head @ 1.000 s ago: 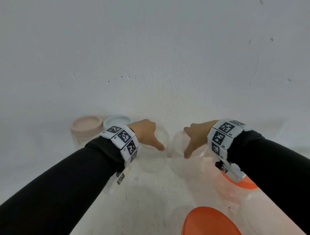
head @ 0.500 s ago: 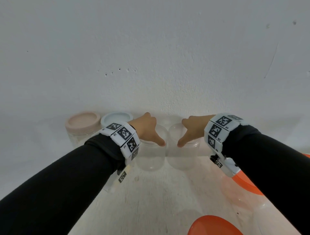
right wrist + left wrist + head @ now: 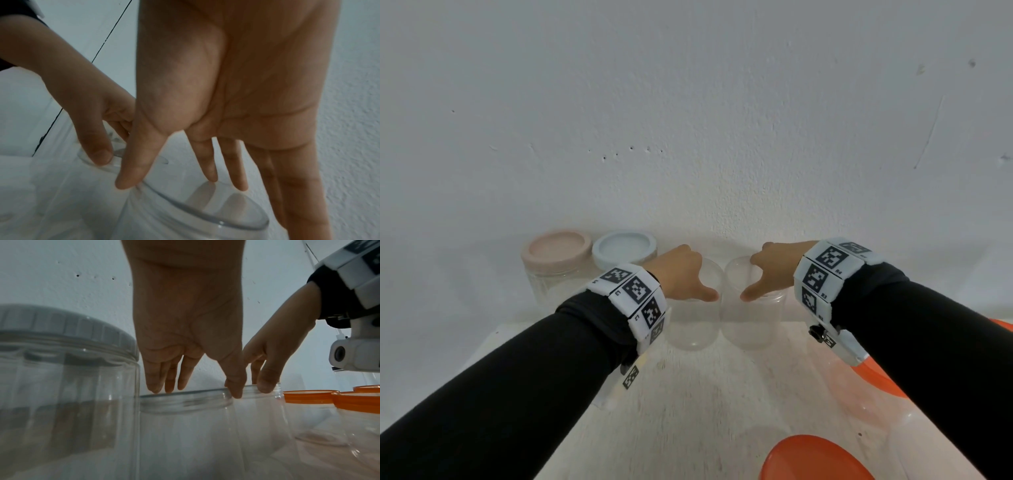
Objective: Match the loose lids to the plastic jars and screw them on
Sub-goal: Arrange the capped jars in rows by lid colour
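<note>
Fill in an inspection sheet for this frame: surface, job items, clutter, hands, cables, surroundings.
Surface: pale table top, worn-looking, pushed against the wall.
Job's things: two open clear jars side by side, left jar and right jar; pink-lidded jar and blue-lidded jar behind, lids on; orange lids at the near right.
Clutter: nothing seen.
Hands: left hand with fingertips on the left jar's rim; right hand likewise on the right jar's rim; whether either truly grips is unclear.
Cables: nothing seen.
Surroundings: white wall, small holes and scuffs.
</note>
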`<action>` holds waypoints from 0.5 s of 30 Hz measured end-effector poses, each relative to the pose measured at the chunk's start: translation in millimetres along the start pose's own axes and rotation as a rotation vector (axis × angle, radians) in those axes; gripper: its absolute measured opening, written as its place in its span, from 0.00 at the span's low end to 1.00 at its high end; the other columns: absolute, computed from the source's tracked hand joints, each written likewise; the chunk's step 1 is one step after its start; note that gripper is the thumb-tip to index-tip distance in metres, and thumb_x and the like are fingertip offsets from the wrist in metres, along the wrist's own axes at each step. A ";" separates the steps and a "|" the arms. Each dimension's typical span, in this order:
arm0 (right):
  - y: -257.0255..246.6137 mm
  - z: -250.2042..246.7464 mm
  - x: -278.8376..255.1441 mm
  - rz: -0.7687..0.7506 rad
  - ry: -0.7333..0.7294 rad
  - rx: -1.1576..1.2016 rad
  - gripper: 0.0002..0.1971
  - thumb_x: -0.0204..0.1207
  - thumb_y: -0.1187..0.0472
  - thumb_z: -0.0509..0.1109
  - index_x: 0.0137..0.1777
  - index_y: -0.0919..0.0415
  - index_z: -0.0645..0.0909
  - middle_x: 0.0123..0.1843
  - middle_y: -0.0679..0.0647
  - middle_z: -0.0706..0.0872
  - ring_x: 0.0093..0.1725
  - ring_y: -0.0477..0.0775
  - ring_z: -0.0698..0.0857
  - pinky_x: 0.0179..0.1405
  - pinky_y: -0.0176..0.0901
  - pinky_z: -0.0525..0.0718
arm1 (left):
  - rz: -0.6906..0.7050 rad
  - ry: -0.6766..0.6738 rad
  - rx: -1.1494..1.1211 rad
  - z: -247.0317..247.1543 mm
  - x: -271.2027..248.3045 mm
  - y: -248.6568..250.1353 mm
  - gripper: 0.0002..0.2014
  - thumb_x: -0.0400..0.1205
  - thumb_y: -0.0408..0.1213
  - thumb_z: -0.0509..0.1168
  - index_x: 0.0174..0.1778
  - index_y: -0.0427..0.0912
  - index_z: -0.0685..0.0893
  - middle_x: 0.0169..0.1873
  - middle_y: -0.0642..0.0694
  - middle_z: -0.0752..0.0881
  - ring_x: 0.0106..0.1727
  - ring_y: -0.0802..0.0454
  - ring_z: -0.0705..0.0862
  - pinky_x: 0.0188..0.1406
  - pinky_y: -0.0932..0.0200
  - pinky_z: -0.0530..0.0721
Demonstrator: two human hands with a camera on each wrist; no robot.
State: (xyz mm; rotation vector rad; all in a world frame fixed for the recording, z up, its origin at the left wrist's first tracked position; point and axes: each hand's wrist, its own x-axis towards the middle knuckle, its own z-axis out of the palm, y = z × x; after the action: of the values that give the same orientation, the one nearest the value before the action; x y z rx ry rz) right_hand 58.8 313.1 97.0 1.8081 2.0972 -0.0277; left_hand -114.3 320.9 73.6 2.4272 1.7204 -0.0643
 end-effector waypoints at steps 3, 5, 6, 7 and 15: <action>4.2 -9.3 -16.5 -0.040 0.042 0.008 0.35 0.76 0.33 0.64 0.77 0.55 0.71 0.71 0.52 0.75 0.65 0.54 0.79 0.51 0.43 0.76 | 0.052 0.051 -0.032 -0.6 -15.3 -1.8 0.33 0.81 0.58 0.64 0.76 0.41 0.71 0.68 0.46 0.73 0.64 0.48 0.77 0.55 0.57 0.75; 9.9 -19.5 -33.9 -0.062 0.072 0.014 0.35 0.78 0.35 0.63 0.79 0.54 0.67 0.75 0.52 0.72 0.69 0.54 0.76 0.65 0.49 0.76 | 0.123 0.089 -0.057 -2.2 -29.5 -0.6 0.32 0.82 0.57 0.64 0.78 0.44 0.70 0.71 0.48 0.72 0.68 0.49 0.75 0.62 0.57 0.74; 13.7 -23.9 -43.8 -0.066 0.090 0.017 0.35 0.79 0.36 0.63 0.80 0.53 0.65 0.77 0.51 0.70 0.71 0.54 0.74 0.68 0.50 0.74 | 0.165 0.101 -0.076 -3.0 -37.5 1.2 0.31 0.82 0.56 0.64 0.79 0.45 0.69 0.72 0.48 0.72 0.70 0.50 0.74 0.65 0.58 0.71; 17.6 -27.2 -54.8 -0.069 0.113 0.023 0.35 0.79 0.36 0.62 0.81 0.53 0.64 0.78 0.51 0.68 0.72 0.53 0.73 0.70 0.51 0.73 | 0.209 0.109 -0.103 -3.6 -45.9 4.0 0.31 0.82 0.55 0.64 0.79 0.46 0.69 0.73 0.49 0.72 0.72 0.51 0.73 0.67 0.59 0.70; 49.5 -0.2 -158.6 -0.071 0.155 0.181 0.30 0.78 0.36 0.63 0.78 0.43 0.66 0.75 0.42 0.70 0.69 0.47 0.74 0.69 0.46 0.72 | 0.546 -0.011 -0.177 11.0 -117.8 49.4 0.27 0.82 0.56 0.64 0.77 0.54 0.71 0.71 0.59 0.75 0.71 0.64 0.70 0.64 0.75 0.63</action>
State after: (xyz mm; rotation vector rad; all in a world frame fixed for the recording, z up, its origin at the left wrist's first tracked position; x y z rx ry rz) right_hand 123.3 171.0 154.0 1.8907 2.3335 -0.1020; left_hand -106.7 193.3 83.6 2.6501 0.9575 0.1356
